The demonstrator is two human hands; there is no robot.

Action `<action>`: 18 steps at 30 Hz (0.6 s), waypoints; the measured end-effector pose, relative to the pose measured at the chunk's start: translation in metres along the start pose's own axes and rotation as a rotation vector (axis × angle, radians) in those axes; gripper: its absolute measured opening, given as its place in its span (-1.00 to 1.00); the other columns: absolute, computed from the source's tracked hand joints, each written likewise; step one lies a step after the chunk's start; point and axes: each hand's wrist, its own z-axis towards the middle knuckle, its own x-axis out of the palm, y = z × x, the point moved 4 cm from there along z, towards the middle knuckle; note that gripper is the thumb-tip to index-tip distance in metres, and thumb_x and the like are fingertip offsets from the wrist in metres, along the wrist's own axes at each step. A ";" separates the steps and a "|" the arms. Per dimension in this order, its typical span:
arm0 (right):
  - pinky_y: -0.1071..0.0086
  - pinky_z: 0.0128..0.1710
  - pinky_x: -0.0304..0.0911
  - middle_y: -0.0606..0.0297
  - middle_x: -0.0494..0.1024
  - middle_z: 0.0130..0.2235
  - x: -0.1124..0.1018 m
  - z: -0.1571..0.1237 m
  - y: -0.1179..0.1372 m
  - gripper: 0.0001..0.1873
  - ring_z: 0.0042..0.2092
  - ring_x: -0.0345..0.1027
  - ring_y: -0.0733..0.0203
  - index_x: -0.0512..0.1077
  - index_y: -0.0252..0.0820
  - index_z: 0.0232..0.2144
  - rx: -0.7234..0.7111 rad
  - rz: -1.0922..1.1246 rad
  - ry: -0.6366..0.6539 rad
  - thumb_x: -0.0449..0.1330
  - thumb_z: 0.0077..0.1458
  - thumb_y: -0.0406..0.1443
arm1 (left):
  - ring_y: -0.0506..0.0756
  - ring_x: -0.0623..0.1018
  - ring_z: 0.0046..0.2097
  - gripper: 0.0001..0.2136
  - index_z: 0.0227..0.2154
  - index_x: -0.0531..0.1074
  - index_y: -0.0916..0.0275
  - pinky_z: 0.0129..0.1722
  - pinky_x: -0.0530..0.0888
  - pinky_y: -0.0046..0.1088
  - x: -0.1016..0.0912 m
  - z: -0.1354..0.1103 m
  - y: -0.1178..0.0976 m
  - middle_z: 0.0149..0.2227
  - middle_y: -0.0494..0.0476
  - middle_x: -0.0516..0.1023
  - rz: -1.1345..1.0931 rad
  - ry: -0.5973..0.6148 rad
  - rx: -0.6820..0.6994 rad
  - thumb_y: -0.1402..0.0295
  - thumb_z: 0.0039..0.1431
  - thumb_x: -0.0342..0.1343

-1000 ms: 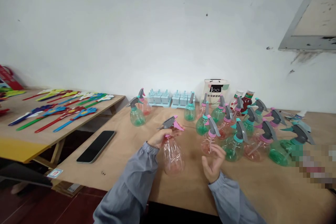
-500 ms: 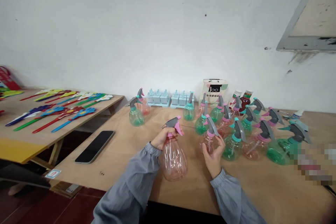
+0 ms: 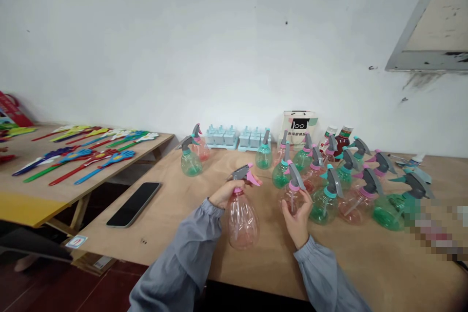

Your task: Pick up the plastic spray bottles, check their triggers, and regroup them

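Observation:
My left hand (image 3: 224, 196) grips a clear pink spray bottle (image 3: 243, 224) by its neck, just under the grey sprayer head with a pink trigger. That bottle is near the table's front edge, almost upright. To the right, my right hand (image 3: 299, 217) has its thumb and fingers around the body of a second pink spray bottle (image 3: 292, 194), which stands on the table. Close beside that one is a green spray bottle (image 3: 323, 209). Behind and to the right stand several more green and pink spray bottles, including a large green one (image 3: 393, 212).
A black phone (image 3: 134, 204) lies on the wooden table (image 3: 175, 248) at left. At the back are light-blue ice-pop moulds (image 3: 222, 137), a paper bag (image 3: 300, 124) and sauce bottles (image 3: 343, 142). Two spray bottles, one green (image 3: 190, 163), stand back left. Colourful hand-shaped clappers (image 3: 104, 163) cover another table.
The bottle in my left hand has turned and tilted slightly, its trigger shifting a little to the right. My right hand stays on the other pink bottle. The view has shifted slightly.

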 end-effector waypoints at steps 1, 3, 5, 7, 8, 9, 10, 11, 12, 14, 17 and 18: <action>-0.13 0.20 0.15 -0.06 0.27 0.16 0.000 0.000 0.000 -0.41 0.22 0.20 -0.08 0.16 -0.19 0.18 0.000 0.000 -0.001 0.24 0.17 -0.20 | -0.16 0.04 -0.64 -0.69 -0.36 0.51 0.25 -0.64 0.08 -0.58 0.002 -0.001 -0.001 -0.47 0.00 0.53 0.008 0.011 0.015 0.46 -0.29 0.09; -0.14 0.20 0.14 -0.06 0.28 0.15 0.000 0.000 0.000 -0.41 0.22 0.20 -0.09 0.17 -0.20 0.18 -0.002 -0.008 -0.005 0.24 0.17 -0.20 | -0.15 0.03 -0.63 -0.68 -0.34 0.51 0.25 -0.64 0.06 -0.58 0.003 -0.001 -0.003 -0.47 0.00 0.54 0.019 0.018 0.023 0.46 -0.29 0.10; -0.14 0.19 0.13 -0.04 0.30 0.13 -0.001 0.000 0.001 -0.42 0.21 0.20 -0.10 0.18 -0.19 0.17 -0.002 -0.019 -0.009 0.24 0.17 -0.19 | -0.15 0.02 -0.64 -0.76 -0.44 0.50 0.26 -0.66 0.04 -0.58 0.002 -0.002 -0.002 -0.60 -0.06 0.41 0.011 0.015 0.006 0.44 -0.30 0.10; -0.15 0.19 0.13 -0.03 0.30 0.12 -0.001 0.000 0.000 -0.43 0.20 0.20 -0.10 0.18 -0.19 0.16 0.002 -0.025 -0.010 0.24 0.17 -0.18 | -0.15 -0.01 -0.66 -0.83 -0.53 0.47 0.27 -0.67 0.01 -0.58 0.000 -0.002 -0.001 -0.69 -0.11 0.24 0.004 0.011 -0.021 0.43 -0.33 0.09; -0.15 0.19 0.13 -0.03 0.30 0.12 -0.001 0.000 0.000 -0.43 0.20 0.20 -0.10 0.18 -0.19 0.16 0.006 -0.026 -0.009 0.24 0.18 -0.17 | -0.15 -0.03 -0.67 -0.83 -0.55 0.47 0.27 -0.68 -0.01 -0.58 -0.001 -0.002 0.000 -0.70 -0.12 0.21 0.006 0.011 -0.030 0.43 -0.34 0.09; -0.15 0.19 0.13 -0.03 0.30 0.12 -0.001 0.000 0.000 -0.43 0.20 0.20 -0.10 0.18 -0.19 0.16 0.007 -0.027 -0.009 0.23 0.18 -0.17 | -0.15 -0.03 -0.67 -0.81 -0.53 0.48 0.27 -0.69 -0.03 -0.58 -0.001 -0.002 0.000 -0.69 -0.11 0.25 0.009 0.015 -0.036 0.43 -0.34 0.09; -0.15 0.19 0.12 -0.03 0.30 0.13 -0.001 0.000 0.000 -0.42 0.20 0.20 -0.10 0.18 -0.19 0.16 0.008 -0.027 -0.009 0.23 0.17 -0.16 | -0.16 -0.01 -0.66 -0.77 -0.49 0.50 0.27 -0.68 -0.02 -0.58 -0.001 -0.003 0.000 -0.65 -0.09 0.32 0.011 0.020 -0.033 0.43 -0.35 0.09; -0.15 0.19 0.12 -0.03 0.29 0.13 -0.001 0.000 0.000 -0.42 0.20 0.20 -0.10 0.18 -0.19 0.16 0.009 -0.026 -0.008 0.24 0.17 -0.16 | -0.16 0.01 -0.66 -0.72 -0.44 0.52 0.26 -0.68 0.00 -0.59 0.000 -0.003 -0.001 -0.59 -0.06 0.41 0.013 0.020 -0.023 0.44 -0.35 0.10; -0.15 0.19 0.12 -0.03 0.29 0.12 -0.001 0.000 0.000 -0.42 0.20 0.20 -0.09 0.18 -0.19 0.16 0.009 -0.025 -0.007 0.24 0.17 -0.16 | -0.16 0.03 -0.65 -0.68 -0.39 0.53 0.25 -0.67 0.03 -0.59 0.001 -0.004 -0.002 -0.53 -0.03 0.48 0.016 0.011 -0.009 0.43 -0.34 0.11; -0.14 0.19 0.13 -0.03 0.30 0.12 -0.001 0.000 0.001 -0.42 0.19 0.21 -0.08 0.18 -0.19 0.16 0.009 -0.022 -0.005 0.24 0.17 -0.17 | -0.16 0.06 -0.64 -0.67 -0.35 0.53 0.24 -0.65 0.08 -0.58 0.002 -0.004 -0.003 -0.45 0.01 0.55 0.023 -0.035 0.013 0.42 -0.33 0.14; -0.12 0.17 0.14 -0.01 0.30 0.11 -0.002 0.001 0.002 -0.44 0.16 0.23 -0.07 0.20 -0.18 0.15 0.015 -0.021 -0.003 0.23 0.17 -0.17 | -0.16 0.11 -0.64 -0.76 -0.48 0.48 0.28 -0.66 0.10 -0.58 -0.002 -0.004 -0.001 -0.49 0.02 0.51 0.012 -0.157 0.045 0.41 -0.36 0.13; -0.11 0.17 0.15 0.00 0.31 0.10 -0.002 0.001 0.003 -0.45 0.16 0.23 -0.06 0.20 -0.18 0.14 0.016 -0.019 0.000 0.23 0.17 -0.17 | -0.15 0.13 -0.64 -0.79 -0.52 0.45 0.28 -0.66 0.10 -0.58 -0.005 -0.005 0.000 -0.52 0.00 0.47 0.002 -0.187 0.057 0.41 -0.37 0.12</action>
